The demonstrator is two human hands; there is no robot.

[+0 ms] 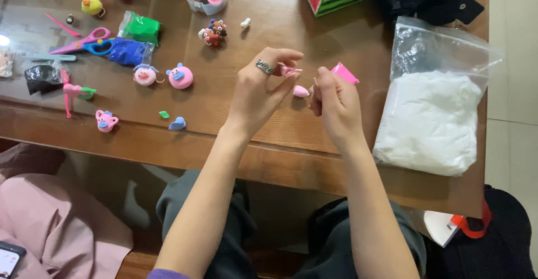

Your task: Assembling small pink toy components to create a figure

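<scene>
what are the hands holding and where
Left hand pinches a small pink clay bit at its fingertips; right hand grips a pink tool by its lower end.

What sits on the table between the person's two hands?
In the head view, a small pink clay lump lies on the wooden table between the left hand and the right hand; otherwise that gap is bare wood.

Both forearms are stretched forward. The left hand (pixel 259 91), ringed on 1 finger, is pinched at thumb and forefinger; the right hand (pixel 332 102) is curled closed, fingertips pinched.
</scene>
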